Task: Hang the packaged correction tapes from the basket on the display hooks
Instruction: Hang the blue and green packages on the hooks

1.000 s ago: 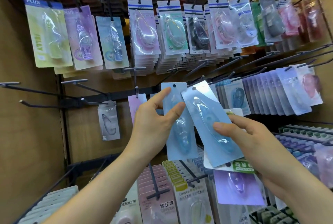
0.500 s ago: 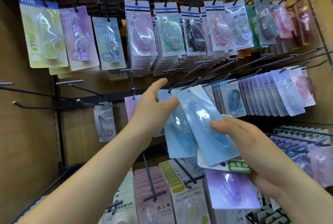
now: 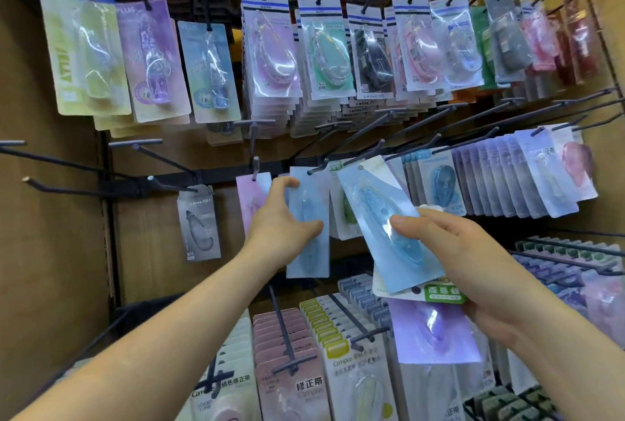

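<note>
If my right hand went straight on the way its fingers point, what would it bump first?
Probably the pale blue carded correction tape pack that the left hand grips. The right hand, holding a tilted blue pack, points left towards it, though depth is unclear.

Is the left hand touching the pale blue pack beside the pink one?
Touching. The head view shows the left hand, thumb on the front of the pale blue pack, fingers curled over its left edge.
</note>
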Tool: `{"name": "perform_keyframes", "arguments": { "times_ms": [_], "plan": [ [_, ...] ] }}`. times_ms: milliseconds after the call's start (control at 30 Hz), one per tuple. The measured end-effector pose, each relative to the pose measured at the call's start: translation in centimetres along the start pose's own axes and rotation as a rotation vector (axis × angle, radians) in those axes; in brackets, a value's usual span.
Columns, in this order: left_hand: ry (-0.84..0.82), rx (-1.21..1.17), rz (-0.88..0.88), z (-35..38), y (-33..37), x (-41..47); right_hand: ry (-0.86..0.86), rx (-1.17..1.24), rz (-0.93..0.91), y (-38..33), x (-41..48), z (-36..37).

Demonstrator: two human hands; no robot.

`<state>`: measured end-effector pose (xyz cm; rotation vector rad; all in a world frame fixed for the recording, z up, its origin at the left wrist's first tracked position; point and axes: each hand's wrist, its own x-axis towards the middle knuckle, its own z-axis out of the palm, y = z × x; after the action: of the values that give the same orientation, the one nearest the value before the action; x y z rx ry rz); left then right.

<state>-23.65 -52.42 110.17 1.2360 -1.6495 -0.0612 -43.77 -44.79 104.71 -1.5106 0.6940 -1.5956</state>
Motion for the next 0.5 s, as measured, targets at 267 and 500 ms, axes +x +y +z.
{"name": "perform_keyframes", "arguments": {
  "times_ms": [267, 500],
  "plan": [
    [0.160, 0.605, 0.079, 0.3, 0.6, 0.4, -0.090, -0.077, 0.016, 0.7, 2.8, -1.3],
    [0.230, 0.650, -0.066, 3.0, -0.3, 4.3, -0.221, -0.031, 0.042, 0.5, 5.4, -3.5]
  ]
}}
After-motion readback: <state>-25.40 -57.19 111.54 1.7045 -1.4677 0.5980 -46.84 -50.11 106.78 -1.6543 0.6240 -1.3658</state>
